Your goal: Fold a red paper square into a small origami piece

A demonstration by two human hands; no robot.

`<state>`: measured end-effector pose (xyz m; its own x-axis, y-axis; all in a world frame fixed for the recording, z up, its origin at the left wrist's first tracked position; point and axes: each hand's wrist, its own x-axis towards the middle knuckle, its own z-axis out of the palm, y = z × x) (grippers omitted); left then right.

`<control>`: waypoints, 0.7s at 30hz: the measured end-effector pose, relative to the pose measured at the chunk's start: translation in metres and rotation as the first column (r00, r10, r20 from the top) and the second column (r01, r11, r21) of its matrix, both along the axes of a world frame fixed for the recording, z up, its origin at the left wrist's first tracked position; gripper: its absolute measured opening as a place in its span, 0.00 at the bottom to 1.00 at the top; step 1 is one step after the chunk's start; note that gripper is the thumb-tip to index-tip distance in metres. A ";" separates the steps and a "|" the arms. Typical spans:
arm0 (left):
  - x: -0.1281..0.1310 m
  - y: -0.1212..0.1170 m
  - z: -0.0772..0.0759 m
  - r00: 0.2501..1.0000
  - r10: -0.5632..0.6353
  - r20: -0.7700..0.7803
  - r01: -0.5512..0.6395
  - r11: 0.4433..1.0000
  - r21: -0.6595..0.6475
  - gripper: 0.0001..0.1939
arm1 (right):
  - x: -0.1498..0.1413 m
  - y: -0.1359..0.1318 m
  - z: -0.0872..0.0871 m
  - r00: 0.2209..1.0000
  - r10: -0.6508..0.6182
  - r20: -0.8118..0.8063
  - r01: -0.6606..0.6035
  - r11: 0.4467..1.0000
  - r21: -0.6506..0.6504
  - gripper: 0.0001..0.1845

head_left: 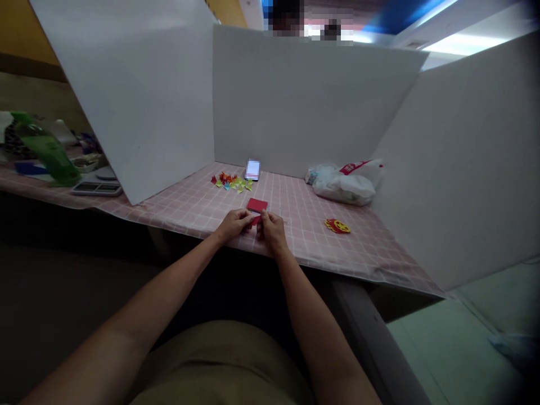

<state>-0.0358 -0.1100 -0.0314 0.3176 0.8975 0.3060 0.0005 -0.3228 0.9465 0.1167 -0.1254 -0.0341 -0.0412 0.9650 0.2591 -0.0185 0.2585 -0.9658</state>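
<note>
Between my two hands is a small piece of red paper (pixel 255 220), just above the near part of the table. My left hand (pixel 234 224) pinches its left side with thumb and fingertips. On the other side, my right hand (pixel 272 229) grips it with curled fingers; part of the paper is hidden behind them. Directly beyond the hands lies a stack of red paper squares (pixel 257 205). Farther back on the left sits a group of small folded paper pieces (pixel 230 181) in red, orange, yellow and blue.
A phone (pixel 252 169) stands upright near the back panel (pixel 295 101). On the right are a white plastic bag (pixel 346 185) and a red and yellow ornament (pixel 337 226). Left of the side panel (pixel 147 95) are a kitchen scale (pixel 98 187) and a green bottle (pixel 49 152).
</note>
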 end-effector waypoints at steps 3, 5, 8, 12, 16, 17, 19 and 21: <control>-0.001 0.001 -0.002 0.998 0.055 0.040 -0.055 0.998 -0.007 0.17 | 0.000 0.000 0.002 0.999 0.036 0.020 -0.036 0.999 0.014 0.23; -0.001 0.001 -0.002 0.997 0.057 0.047 -0.056 0.998 -0.007 0.17 | 0.000 0.000 0.002 0.997 0.055 0.053 -0.057 0.998 0.038 0.20; 0.000 0.000 0.000 0.998 0.039 0.041 -0.039 0.999 0.009 0.16 | 0.001 0.001 0.002 0.993 0.054 0.106 -0.063 0.994 0.085 0.16; 0.000 -0.001 0.002 0.999 0.043 0.028 -0.043 0.999 0.031 0.13 | 0.000 0.002 0.001 0.982 0.043 0.185 -0.069 0.988 0.135 0.11; -0.002 -0.001 0.001 0.995 0.100 0.017 -0.101 0.993 0.059 0.12 | -0.002 0.003 -0.001 0.970 0.049 0.236 -0.086 0.985 0.149 0.08; -0.002 0.000 0.001 0.993 0.118 0.017 -0.119 0.991 0.065 0.12 | -0.003 0.003 -0.001 0.969 0.047 0.241 -0.085 0.985 0.152 0.08; -0.001 0.000 0.001 0.990 0.138 0.019 -0.138 0.988 0.066 0.12 | -0.002 0.004 -0.003 0.969 0.037 0.246 -0.077 0.984 0.158 0.07; 0.000 0.000 0.000 0.991 0.134 0.018 -0.135 0.989 0.060 0.11 | -0.002 0.005 -0.004 0.967 0.029 0.253 -0.072 0.984 0.165 0.07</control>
<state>-0.0357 -0.1097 -0.0309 0.1904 0.9114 0.3648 0.0350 -0.3777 0.9253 0.1145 -0.1201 -0.0376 -0.1730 0.9021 0.3953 0.1997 0.4252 -0.8828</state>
